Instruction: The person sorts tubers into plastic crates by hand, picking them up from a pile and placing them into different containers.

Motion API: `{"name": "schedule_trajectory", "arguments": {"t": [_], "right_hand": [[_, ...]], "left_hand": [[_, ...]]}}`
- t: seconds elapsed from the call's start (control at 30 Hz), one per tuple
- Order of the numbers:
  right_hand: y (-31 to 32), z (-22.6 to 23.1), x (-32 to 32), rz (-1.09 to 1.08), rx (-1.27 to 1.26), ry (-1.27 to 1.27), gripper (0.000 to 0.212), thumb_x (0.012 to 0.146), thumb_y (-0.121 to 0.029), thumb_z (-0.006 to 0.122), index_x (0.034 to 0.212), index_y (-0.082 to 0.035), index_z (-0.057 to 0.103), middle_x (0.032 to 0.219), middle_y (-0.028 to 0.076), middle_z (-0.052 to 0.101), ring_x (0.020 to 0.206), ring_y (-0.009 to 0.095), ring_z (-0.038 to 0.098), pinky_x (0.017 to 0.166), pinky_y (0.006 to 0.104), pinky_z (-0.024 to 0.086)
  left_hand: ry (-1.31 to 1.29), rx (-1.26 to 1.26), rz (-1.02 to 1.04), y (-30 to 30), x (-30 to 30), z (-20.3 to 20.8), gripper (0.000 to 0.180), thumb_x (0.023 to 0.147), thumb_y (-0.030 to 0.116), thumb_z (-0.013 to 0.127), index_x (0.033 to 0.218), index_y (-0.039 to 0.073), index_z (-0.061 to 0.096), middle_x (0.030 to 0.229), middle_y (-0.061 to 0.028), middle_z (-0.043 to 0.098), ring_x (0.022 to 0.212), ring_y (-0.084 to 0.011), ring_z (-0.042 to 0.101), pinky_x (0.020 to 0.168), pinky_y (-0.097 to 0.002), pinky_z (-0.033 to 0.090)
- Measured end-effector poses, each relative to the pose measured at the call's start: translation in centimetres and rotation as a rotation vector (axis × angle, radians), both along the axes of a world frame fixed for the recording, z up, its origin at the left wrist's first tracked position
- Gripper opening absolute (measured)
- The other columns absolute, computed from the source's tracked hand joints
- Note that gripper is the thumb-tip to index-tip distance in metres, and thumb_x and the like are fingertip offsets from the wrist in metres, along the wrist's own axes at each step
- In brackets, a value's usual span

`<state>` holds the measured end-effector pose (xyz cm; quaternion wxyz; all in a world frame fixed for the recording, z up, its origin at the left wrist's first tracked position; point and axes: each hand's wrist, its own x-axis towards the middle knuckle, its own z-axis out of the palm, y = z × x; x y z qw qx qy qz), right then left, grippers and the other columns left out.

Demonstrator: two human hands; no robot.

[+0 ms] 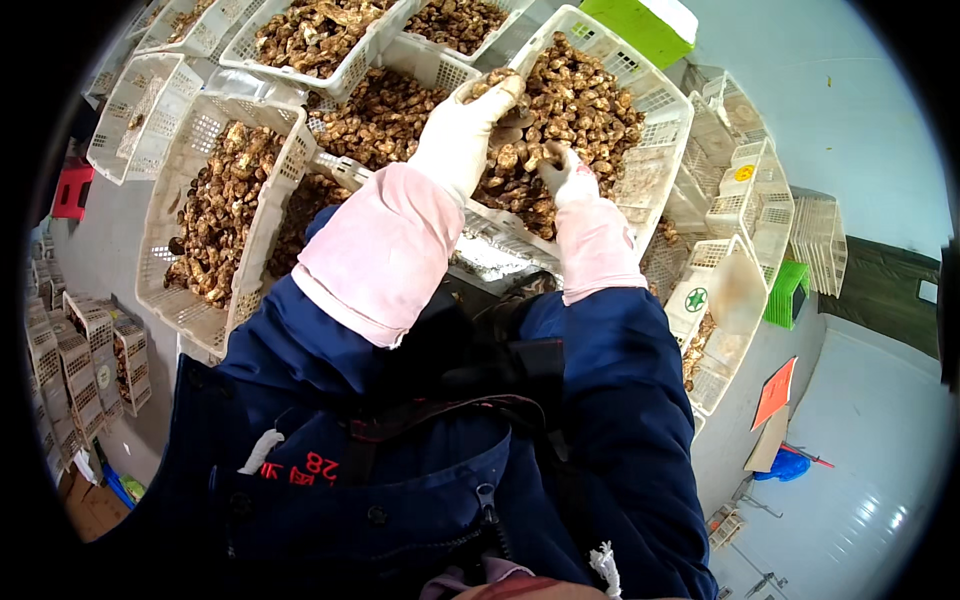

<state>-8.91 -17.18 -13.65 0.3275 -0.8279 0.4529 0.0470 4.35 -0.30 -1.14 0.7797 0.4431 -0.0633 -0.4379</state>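
My left hand (462, 135), in a pale glove with a pink cuff, is over the left edge of a white perforated crate (655, 165) heaped with brown and cream mushrooms (575, 95). Its fingers are bent around a mushroom (488, 82), partly hidden by the glove. Lower and to the right, my right hand (572, 178), also gloved, reaches into the same heap. Its thumb and fingers curl together at the mushrooms, and what they hold is too small to make out.
More crates of mushrooms surround this one, including a large crate (160, 240) at left and another crate (365, 65) at the top. A green box (640, 30) stands behind. Stacked crates (760, 200) line the right, near a green stool (788, 292). A red stool (72, 188) sits far left.
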Motion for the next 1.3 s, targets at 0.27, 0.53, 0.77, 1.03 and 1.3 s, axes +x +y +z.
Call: {"name": "schedule_trajectory", "arguments": {"t": [0.27,0.53,0.77,1.03,1.3], "right_hand": [[1.7,1.2,2.3,0.115,-0.068,0.337,0.074,0.085,-0.042,0.064,0.149,-0.019,0.035,0.135,0.014,0.056,0.121,0.031,0.057,0.1,0.0385,0.046],[1.2,-1.2,0.6,-0.048,-0.038,-0.131,0.035,0.078,-0.023,0.073,0.11,-0.011,0.064,0.098,0.008,0.071,0.087,0.02,0.067,0.08,0.0316,0.052],[3.8,7.4,1.1,-0.405,0.776,-1.23,0.051,0.088,0.005,0.054,0.138,-0.002,0.044,0.118,0.013,0.061,0.103,0.021,0.062,0.091,0.0305,0.052],[7.4,12.9,0.1,-0.218,0.92,-1.337,0.044,0.091,0.001,0.055,0.133,-0.006,0.047,0.118,0.01,0.062,0.095,0.018,0.061,0.084,0.0312,0.052],[6.8,14.1,-2.4,-0.274,0.425,-1.184,0.045,0.091,0.002,0.059,0.133,-0.003,0.047,0.126,0.015,0.06,0.112,0.024,0.059,0.097,0.0314,0.049]], "left_hand": [[0.009,-0.016,-0.034,0.2,-0.4,0.0,0.03,0.093,0.023,0.065,0.117,0.007,0.06,0.098,-0.0033,0.066,0.087,-0.0145,0.064,0.076,-0.027,0.051],[0.024,-0.005,-0.033,0.0,-0.4,0.3,0.028,0.092,0.023,0.066,0.115,0.007,0.062,0.101,-0.003,0.067,0.088,-0.0136,0.065,0.078,-0.0262,0.052],[0.017,-0.064,-0.046,1.0,0.2,-0.3,0.026,0.094,0.023,0.064,0.114,0.008,0.063,0.1,-0.0026,0.066,0.089,-0.0146,0.064,0.08,-0.028,0.051],[0.002,-0.129,-0.282,2.3,-1.7,2.0,0.025,0.093,0.021,0.066,0.113,0.007,0.064,0.096,0.0011,0.065,0.079,-0.0102,0.06,0.07,-0.0246,0.048],[-0.064,-0.03,-0.381,2.4,-3.2,2.5,0.046,0.084,0.023,0.076,0.121,0.002,0.057,0.104,-0.0052,0.065,0.091,-0.0123,0.06,0.075,-0.0273,0.049]]}}
